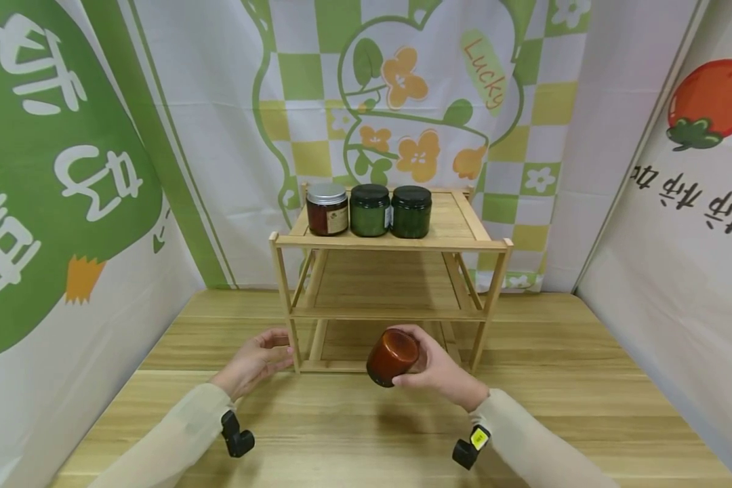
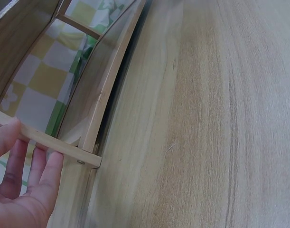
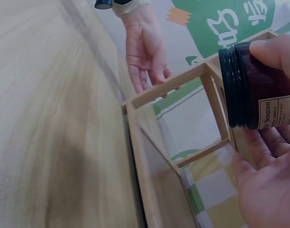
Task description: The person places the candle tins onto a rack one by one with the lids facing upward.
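Note:
In the head view my right hand (image 1: 442, 373) holds an amber candle jar (image 1: 390, 359) before the rack's lowest level. The jar is tilted, its base up toward the head camera and its dark lid down. In the right wrist view the candle jar (image 3: 258, 76) shows a pale printed label, with the thumb on one side and fingers on the other. My left hand (image 1: 259, 359) is at the front left leg of the three-level wooden rack (image 1: 390, 314). The left wrist view shows the left hand (image 2: 31, 185) pinching that leg between thumb and fingers.
Atop the rack stand an amber jar (image 1: 328, 211) with a silver lid and two green jars, one (image 1: 369, 211) beside the other (image 1: 411, 213), with black lids. The rack is on a wood-grain table (image 1: 317, 434). Printed curtains (image 1: 207, 102) enclose the back and sides.

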Available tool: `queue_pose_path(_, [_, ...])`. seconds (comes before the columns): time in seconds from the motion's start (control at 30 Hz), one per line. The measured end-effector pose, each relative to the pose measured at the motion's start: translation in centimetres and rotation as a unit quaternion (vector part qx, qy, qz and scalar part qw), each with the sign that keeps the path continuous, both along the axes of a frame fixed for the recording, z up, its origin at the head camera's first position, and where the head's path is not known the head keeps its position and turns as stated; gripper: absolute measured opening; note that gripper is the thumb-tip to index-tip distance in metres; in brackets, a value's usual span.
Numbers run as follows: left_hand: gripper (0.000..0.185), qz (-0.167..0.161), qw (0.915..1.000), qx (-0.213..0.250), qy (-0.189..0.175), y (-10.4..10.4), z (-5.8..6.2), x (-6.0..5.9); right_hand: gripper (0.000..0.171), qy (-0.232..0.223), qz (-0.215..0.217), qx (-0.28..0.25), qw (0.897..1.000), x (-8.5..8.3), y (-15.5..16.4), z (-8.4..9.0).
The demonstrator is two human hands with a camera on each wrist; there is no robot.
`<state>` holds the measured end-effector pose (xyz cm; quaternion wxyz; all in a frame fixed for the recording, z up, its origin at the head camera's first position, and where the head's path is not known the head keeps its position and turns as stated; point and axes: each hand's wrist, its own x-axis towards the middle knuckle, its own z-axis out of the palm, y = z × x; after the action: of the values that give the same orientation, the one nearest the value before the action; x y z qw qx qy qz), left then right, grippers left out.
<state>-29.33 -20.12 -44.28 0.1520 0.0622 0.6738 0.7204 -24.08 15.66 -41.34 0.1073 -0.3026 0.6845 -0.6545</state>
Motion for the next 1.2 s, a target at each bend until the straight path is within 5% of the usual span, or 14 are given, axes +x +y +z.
queue_pose_path(0.57, [0.036, -0.001, 1.0, -0.007, 0.005, -0.1, 0.1, 0.0, 0.08, -0.015, -0.017, -0.017, 1.0, 0.2, 1.5, 2.6])
queue_pose_path(1.2, [0.039, -0.006, 0.9999, -0.012, 0.005, 0.0, 0.3, 0.1, 0.079, 0.069, -0.002, -0.087, 0.994, -0.6, 2.6, 4.0])
